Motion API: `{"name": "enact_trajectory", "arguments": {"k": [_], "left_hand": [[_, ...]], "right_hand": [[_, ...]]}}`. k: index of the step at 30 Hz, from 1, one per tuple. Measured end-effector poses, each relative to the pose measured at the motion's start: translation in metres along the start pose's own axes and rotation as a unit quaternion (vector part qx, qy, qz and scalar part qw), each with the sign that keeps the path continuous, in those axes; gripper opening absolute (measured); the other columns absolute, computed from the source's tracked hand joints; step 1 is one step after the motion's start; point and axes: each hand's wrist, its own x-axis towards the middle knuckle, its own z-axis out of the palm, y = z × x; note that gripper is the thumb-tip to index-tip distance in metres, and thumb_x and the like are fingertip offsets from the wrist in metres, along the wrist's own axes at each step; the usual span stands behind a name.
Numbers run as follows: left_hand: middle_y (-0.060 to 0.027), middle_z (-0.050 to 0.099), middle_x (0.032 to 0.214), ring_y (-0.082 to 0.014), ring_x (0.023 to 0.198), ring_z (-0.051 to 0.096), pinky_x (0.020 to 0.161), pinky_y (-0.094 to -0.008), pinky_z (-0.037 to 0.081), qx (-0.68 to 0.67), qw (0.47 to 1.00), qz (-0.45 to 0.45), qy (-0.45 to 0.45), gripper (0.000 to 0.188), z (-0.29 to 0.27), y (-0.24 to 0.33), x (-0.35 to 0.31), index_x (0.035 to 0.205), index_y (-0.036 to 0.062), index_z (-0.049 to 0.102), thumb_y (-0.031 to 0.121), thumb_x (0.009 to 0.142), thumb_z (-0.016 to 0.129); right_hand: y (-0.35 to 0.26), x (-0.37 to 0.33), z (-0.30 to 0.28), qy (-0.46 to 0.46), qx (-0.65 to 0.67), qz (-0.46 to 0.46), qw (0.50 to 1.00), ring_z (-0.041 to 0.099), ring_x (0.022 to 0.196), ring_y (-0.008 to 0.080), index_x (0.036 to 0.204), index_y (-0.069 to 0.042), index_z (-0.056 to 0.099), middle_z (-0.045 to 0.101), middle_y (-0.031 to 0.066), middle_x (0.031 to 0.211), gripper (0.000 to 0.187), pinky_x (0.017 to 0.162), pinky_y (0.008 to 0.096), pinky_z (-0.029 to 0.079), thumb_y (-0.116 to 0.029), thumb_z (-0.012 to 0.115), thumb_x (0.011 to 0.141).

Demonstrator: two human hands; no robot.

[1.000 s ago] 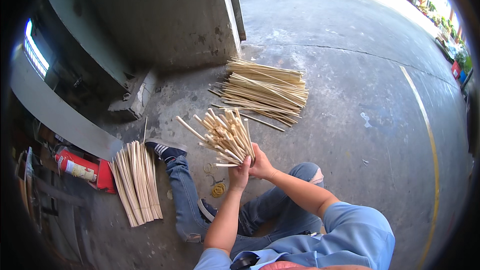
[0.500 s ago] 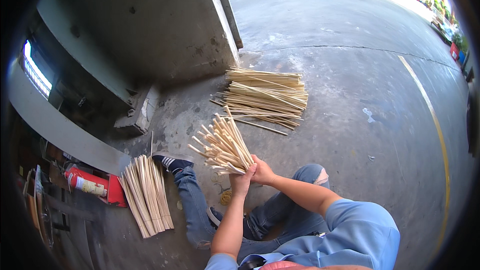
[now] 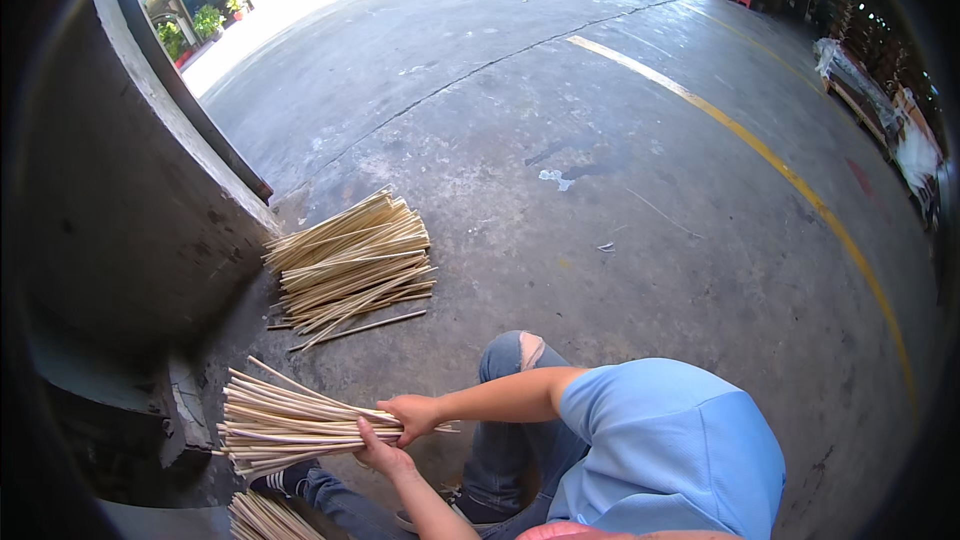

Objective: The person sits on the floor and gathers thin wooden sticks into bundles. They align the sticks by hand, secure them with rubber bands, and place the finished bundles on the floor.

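- Bundle of slim, pale wooden sticks [image 3: 290, 418] is gripped by closed left hand [image 3: 384, 456] and closed right hand [image 3: 412, 414].
- Pile of similar sticks [image 3: 352, 258] lies on grey concrete floor [image 3: 620, 320].

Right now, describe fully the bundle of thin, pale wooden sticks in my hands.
The bundle of thin, pale wooden sticks runs sideways, gripped near its right end by the bare left hand and bare right hand. It fans leftward to uneven ends, one stick angling above the rest. A few ends poke past the hands.
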Motion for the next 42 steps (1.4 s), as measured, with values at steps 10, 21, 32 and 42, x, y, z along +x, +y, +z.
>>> {"name": "enact_trajectory", "arguments": {"k": [10,21,32,42], "left_hand": [[-0.0194,0.065,0.131,-0.0308,0.117,0.066,0.099,-0.0412,0.056,-0.12,0.964,-0.237,0.025,0.052,-0.055,-0.031,0.056,0.136,-0.0115,0.054,0.012,0.095,0.073],[-0.0185,0.071,0.12,-0.0298,0.104,0.072,0.09,-0.0423,0.061,-0.132,0.946,-0.293,0.028,0.038,-0.069,-0.068,0.036,0.128,-0.0084,0.062,0.008,0.095,0.071],[-0.0139,0.072,0.099,-0.027,0.087,0.073,0.076,-0.0405,0.063,-0.096,0.956,-0.276,0.006,0.026,-0.06,-0.045,0.029,0.112,-0.0043,0.066,0.006,0.09,0.075],[-0.0105,0.068,0.088,-0.0207,0.076,0.068,0.069,-0.0343,0.059,-0.189,0.967,-0.161,0.062,0.019,-0.108,0.003,0.001,0.104,0.001,0.063,0.008,0.09,0.074]], "right_hand": [[-0.002,0.023,-0.014,-0.09,0.308,0.361,0.875,0.073,0.092,0.0228,0.116,0.003,0.071,0.075,0.0138,0.104,0.054,0.082,0.0382,0.06,-0.024,0.094,0.075],[0.028,0.01,0.009,-0.121,0.377,0.46,0.795,0.075,0.088,0.0324,0.119,0.011,0.067,0.074,0.0228,0.104,0.043,0.083,0.0454,0.063,-0.007,0.078,0.081],[0.032,0.013,-0.014,-0.152,0.416,0.445,0.778,0.076,0.083,0.0301,0.114,0.01,0.063,0.073,0.0209,0.095,0.034,0.076,0.0425,0.065,0.001,0.072,0.083],[0.027,0.055,-0.05,-0.083,-0.38,0.251,0.886,0.07,0.1,0.0377,0.11,-0.008,0.054,0.073,0.0167,0.105,0.053,0.081,0.0495,0.056,-0.047,0.08,0.085]]}}
